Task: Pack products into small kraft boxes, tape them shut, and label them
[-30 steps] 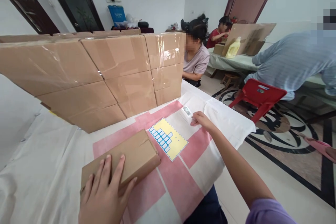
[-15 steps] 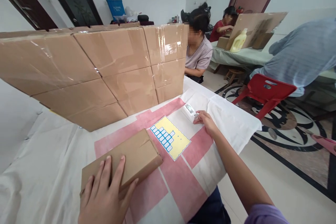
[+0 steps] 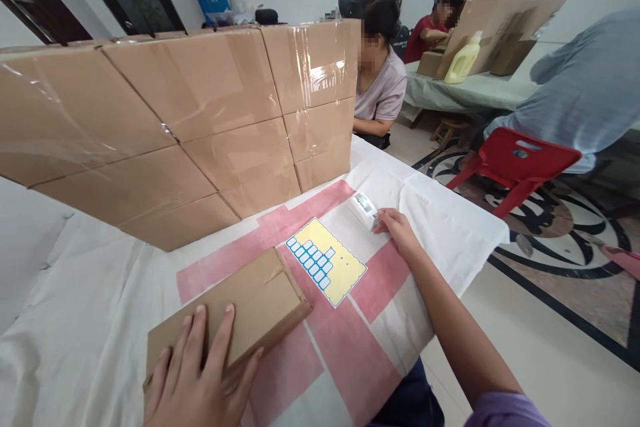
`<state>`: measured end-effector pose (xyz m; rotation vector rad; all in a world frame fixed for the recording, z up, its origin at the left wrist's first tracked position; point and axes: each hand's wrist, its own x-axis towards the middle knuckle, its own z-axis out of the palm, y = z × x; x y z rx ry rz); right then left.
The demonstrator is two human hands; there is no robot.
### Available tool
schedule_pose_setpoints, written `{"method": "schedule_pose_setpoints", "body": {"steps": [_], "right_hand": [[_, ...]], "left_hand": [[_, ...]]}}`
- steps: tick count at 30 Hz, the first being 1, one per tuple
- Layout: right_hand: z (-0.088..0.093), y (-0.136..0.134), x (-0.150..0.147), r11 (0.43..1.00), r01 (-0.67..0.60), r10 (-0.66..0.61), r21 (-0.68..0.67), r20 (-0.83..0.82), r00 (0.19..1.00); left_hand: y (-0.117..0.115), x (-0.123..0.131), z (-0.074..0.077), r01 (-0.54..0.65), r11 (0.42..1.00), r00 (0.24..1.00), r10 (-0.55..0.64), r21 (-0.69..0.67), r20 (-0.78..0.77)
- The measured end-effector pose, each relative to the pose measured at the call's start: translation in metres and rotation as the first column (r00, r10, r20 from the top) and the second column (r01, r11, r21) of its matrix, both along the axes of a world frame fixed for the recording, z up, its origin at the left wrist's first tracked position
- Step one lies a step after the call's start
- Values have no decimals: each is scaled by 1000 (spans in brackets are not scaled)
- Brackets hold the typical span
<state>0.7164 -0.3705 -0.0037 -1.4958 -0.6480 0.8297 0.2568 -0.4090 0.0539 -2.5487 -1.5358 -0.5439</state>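
My left hand (image 3: 197, 370) lies with spread fingers across a closed brown cardboard box (image 3: 240, 300), the thumb along its near side. To the right, my right hand (image 3: 397, 230) has its fingertips closed on the near end of a small white device (image 3: 365, 209) with a window-like panel on top. I cannot tell the device's kind. It sits on the pink-and-white tablecloth (image 3: 345, 347). Between my hands lies a yellow sheet (image 3: 345, 260) with blue-outlined white blocks printed or stuck on it; the cardboard box lies close to its left edge.
A wall of taped cardboard cartons (image 3: 230, 93) stands along the table's far side. Beyond it sits a person (image 3: 383, 83). At right are a red chair (image 3: 530, 163) with someone on it, and another table holding a yellow jug (image 3: 463, 61).
The view has shifted slightly. My left hand still rests on the cardboard box, and my right hand still touches the white device; both things keep their places on the cloth.
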Motion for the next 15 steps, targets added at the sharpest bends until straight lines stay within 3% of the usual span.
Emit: {"method": "schedule_pose_setpoints", "body": {"steps": [15], "right_hand": [[5, 1, 8, 1000, -21, 21, 0, -150, 988]], "left_hand": [[1, -2, 6, -8, 998, 1000, 9, -64, 4]]}}
